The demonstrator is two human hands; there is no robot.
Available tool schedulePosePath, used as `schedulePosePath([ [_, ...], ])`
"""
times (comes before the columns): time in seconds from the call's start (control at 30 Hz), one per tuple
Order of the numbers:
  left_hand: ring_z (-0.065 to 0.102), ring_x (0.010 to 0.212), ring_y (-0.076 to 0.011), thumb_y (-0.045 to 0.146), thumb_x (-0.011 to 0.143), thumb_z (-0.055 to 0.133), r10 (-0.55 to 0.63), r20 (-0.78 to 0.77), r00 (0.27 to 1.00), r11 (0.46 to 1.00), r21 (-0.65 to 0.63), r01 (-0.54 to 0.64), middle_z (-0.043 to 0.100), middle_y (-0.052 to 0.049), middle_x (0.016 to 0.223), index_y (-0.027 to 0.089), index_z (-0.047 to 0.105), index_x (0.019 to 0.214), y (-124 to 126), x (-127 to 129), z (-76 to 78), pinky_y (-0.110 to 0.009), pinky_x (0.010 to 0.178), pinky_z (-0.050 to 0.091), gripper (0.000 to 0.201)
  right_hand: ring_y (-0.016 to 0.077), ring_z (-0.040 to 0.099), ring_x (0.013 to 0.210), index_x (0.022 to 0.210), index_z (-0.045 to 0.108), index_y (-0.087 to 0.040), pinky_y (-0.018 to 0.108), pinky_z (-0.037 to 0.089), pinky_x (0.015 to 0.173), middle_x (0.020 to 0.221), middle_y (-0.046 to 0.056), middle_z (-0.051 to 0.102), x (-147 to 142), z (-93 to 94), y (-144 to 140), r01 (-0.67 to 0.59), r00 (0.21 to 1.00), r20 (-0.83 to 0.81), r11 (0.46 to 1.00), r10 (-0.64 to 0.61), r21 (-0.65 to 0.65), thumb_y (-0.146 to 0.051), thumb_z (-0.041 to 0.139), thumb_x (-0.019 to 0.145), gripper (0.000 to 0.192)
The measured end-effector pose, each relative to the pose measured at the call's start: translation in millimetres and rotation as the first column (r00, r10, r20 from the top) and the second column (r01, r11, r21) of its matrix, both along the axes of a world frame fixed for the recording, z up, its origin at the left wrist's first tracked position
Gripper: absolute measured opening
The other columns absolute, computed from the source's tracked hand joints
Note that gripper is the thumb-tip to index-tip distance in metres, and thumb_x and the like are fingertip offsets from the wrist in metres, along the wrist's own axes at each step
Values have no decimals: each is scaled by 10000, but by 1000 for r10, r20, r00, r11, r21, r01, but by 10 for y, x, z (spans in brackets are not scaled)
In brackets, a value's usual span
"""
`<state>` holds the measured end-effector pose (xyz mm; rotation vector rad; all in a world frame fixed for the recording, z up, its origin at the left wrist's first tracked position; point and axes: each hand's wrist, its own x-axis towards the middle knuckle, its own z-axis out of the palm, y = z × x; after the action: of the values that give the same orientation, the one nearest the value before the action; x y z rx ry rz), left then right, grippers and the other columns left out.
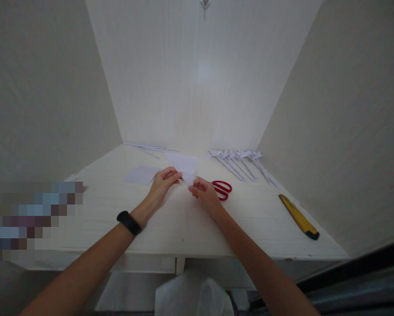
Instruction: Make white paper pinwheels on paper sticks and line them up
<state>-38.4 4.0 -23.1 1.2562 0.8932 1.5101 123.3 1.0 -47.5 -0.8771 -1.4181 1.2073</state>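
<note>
A white sheet of paper [185, 165] is held up over the table between my two hands. My left hand [166, 180] pinches its left edge, thumb and fingers together, with a black band round the wrist. The lower right corner is gripped by my right hand [203, 191], its fingers curled in. Scissors with red handles [223, 188] lie just right of that hand, their blades mostly hidden behind it. Another white piece of paper [140, 174] rests flat to the left of my left hand.
Thin rolled paper sticks [147, 147] lie at the back left. Several paper sticks with folded tops [238, 160] are lined up at the back right. A yellow cutter [298, 216] sits near the right edge. Walls enclose the white table [118, 232] on three sides.
</note>
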Motion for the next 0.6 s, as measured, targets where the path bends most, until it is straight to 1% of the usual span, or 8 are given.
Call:
schedulePosePath([
  [0.1,598,643,-135,279,642,755,-39,-58,998,999,4,39,653,-7,647,158,650,648,-16,15,-1,-244,630,439,160,80,435,471,646,566,-192,222,344,477,550,-63,521,12,-5,1,6,1000,21,1000,-6,12,-349,700,621,208],
  [0.27,603,633,-146,266,650,748,-109,-194,975,993,29,116,680,-11,658,166,664,688,-19,15,-7,-263,638,444,136,79,437,461,660,562,-187,222,350,472,544,-61,511,12,-25,17,13,998,54,1000,-14,22,-361,670,662,205],
  [0.47,602,630,-147,290,643,758,-18,-206,978,999,30,25,670,-5,641,170,619,661,-4,7,-18,-268,653,453,184,78,444,461,678,571,-188,223,351,464,566,-54,522,-4,-40,30,13,998,60,1000,-14,20,-363,659,661,197],
  [0.6,582,605,-133,286,640,759,-10,-208,978,999,32,17,649,6,615,169,601,633,-6,9,-8,-258,637,449,197,78,441,463,673,573,-191,222,357,469,569,-52,527,-4,-29,16,15,998,62,999,-17,32,-357,654,663,186],
])
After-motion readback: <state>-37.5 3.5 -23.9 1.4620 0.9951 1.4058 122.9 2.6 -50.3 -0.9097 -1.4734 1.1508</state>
